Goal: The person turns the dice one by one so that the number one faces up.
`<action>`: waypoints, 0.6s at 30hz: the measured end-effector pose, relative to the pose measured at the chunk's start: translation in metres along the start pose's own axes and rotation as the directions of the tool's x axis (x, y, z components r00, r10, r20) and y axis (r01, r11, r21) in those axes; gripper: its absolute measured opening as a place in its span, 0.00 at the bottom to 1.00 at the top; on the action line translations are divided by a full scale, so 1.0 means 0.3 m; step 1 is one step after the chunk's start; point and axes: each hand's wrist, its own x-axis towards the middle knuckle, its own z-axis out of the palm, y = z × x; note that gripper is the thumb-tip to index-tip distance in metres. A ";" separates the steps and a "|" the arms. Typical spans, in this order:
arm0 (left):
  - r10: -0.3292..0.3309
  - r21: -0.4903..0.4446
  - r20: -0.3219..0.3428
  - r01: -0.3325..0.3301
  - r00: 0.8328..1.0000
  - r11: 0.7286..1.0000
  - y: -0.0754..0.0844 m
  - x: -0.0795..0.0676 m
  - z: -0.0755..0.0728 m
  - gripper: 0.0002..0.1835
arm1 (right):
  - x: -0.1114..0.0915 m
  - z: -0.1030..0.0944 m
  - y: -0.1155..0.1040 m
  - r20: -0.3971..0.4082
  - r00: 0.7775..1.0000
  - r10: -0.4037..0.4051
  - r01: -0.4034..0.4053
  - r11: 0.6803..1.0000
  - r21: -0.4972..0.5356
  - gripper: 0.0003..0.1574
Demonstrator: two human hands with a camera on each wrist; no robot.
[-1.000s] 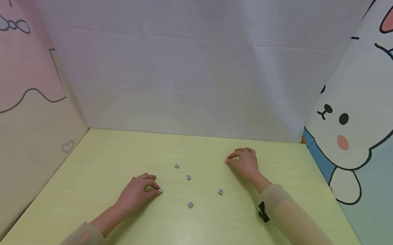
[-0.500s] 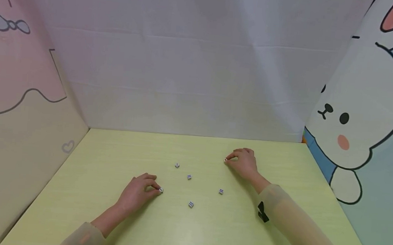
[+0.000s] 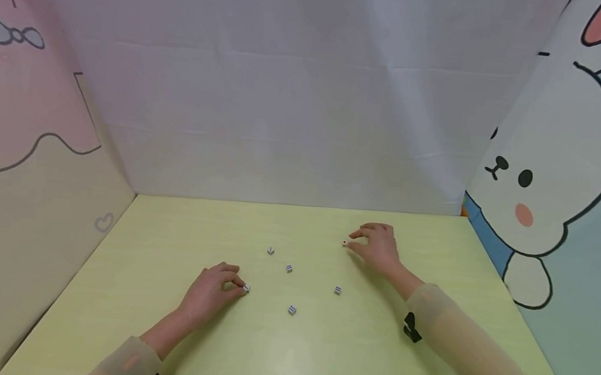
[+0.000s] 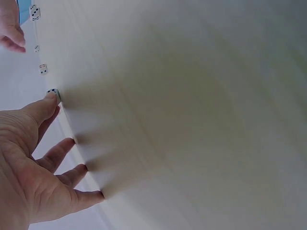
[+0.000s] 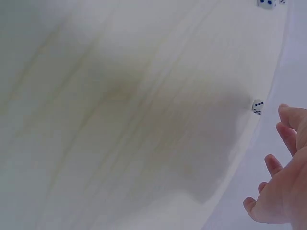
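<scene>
My left hand (image 3: 210, 293) pinches a small white die (image 3: 246, 288) between thumb and index finger, low at the table. In the left wrist view the thumb covers part of this die (image 4: 57, 94), and the other fingertips reach down to the tabletop. Farther back on the right, my right hand (image 3: 378, 246) is beside another white die (image 3: 345, 244), its thumb and index finger spread apart. The right wrist view shows that die (image 5: 257, 106) standing on the table, a small gap from the fingertips, dark pips facing the camera.
Between the hands several more dice lie scattered: one far left (image 3: 271, 251), one near the middle (image 3: 289, 268), one in front (image 3: 292, 310) and one to the right (image 3: 337, 290). A pale curtain (image 3: 305, 123) closes off the table's (image 3: 197, 220) back; printed cartoon panels (image 3: 543, 201) flank it.
The right thumb and index finger have parted and let go of their die, which stays on the table as the hand draws slightly back to the right. The left hand holds still.
</scene>
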 end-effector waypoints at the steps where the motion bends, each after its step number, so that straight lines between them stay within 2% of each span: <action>1: 0.000 -0.001 0.001 0.000 1.000 1.000 0.000 0.000 0.000 0.04 | -0.006 -0.004 -0.002 -0.003 1.000 -0.002 0.002 1.000 0.001 0.17; 12: 0.005 0.004 0.005 -0.005 1.000 1.000 0.001 0.001 -0.003 0.04 | -0.094 -0.057 -0.021 -0.027 0.997 -0.068 0.069 0.997 0.032 0.15; 18: 0.013 -0.007 0.007 -0.013 1.000 1.000 0.007 -0.003 -0.007 0.05 | -0.151 -0.062 -0.035 -0.005 0.995 -0.101 0.101 0.995 -0.004 0.13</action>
